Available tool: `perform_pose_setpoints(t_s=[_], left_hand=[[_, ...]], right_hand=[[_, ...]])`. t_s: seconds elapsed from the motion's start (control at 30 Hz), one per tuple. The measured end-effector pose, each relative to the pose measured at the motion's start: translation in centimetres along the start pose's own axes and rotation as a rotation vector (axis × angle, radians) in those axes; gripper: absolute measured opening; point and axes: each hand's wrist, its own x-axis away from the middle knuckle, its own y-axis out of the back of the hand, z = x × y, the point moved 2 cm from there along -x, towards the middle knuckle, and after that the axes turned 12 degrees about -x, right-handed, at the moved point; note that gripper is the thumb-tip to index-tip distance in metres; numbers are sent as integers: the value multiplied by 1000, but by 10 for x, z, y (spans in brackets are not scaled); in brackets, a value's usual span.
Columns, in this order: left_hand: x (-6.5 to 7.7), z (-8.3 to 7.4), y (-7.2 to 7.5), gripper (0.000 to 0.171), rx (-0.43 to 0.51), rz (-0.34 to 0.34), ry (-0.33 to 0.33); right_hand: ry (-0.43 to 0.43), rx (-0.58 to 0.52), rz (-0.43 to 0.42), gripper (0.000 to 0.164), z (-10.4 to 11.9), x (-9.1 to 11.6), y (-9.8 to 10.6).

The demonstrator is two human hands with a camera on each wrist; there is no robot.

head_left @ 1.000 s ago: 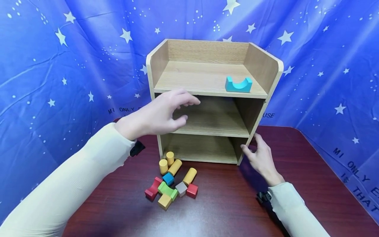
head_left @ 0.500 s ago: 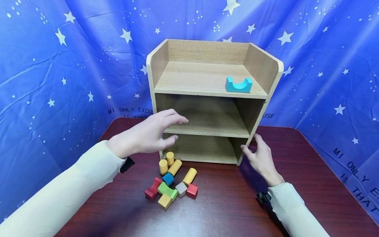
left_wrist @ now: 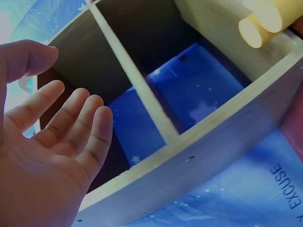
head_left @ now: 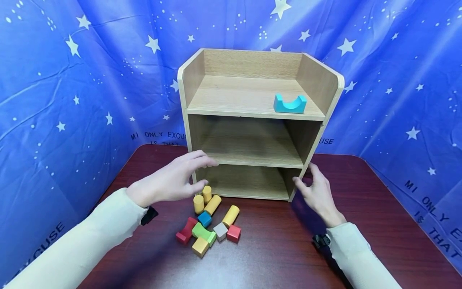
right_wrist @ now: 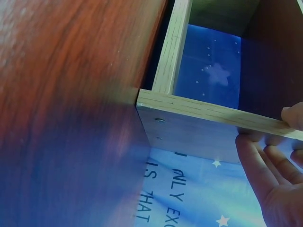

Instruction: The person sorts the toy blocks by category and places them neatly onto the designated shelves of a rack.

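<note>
My left hand (head_left: 173, 176) hovers before the left side of a wooden shelf (head_left: 245, 114), just above the yellow cylinders (head_left: 199, 204). Its fingers are spread and relaxed, and in the left wrist view the palm (left_wrist: 42, 175) holds nothing. On the right, my right hand (head_left: 319, 194) grips the shelf's side panel low down. The right wrist view shows the thumb (right_wrist: 294, 116) on the panel's front edge and the fingers (right_wrist: 258, 165) against its outer face. A turquoise arch block (head_left: 290, 104) sits on the top shelf at the right.
Before the shelf on the dark red table (head_left: 267, 249) lie a blue cube (head_left: 204, 219), a red arch block (head_left: 186, 230), a green arch block (head_left: 203, 233), a grey cube (head_left: 220, 231), a red cube (head_left: 234, 233) and a yellow block (head_left: 200, 247). A starry blue curtain (head_left: 108, 80) hangs behind.
My left hand has moved down and to the left, from in front of the middle compartment toward the yellow cylinders. The right hand stays on the side panel.
</note>
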Motion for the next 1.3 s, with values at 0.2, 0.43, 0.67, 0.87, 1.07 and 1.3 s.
perform_pose_setpoints(t_s=[0.2, 0.43, 0.67, 0.87, 1.07, 1.3], left_hand=[[13, 3, -12, 43, 19, 16, 51], [23, 8, -26, 41, 28, 10, 68], [31, 7, -37, 41, 41, 45, 111], [40, 6, -48, 40, 62, 53, 121], [48, 5, -55, 42, 64, 89, 139], [56, 8, -63, 42, 60, 135, 184]], right_hand=[[5, -12, -1, 49, -2, 1, 0], [4, -18, 6, 49, -2, 0, -1], [2, -8, 2, 48, -3, 1, 0], [3, -9, 2, 48, -4, 0, -1], [6, -21, 0, 49, -5, 1, -1], [1, -29, 3, 48, -4, 0, -1]])
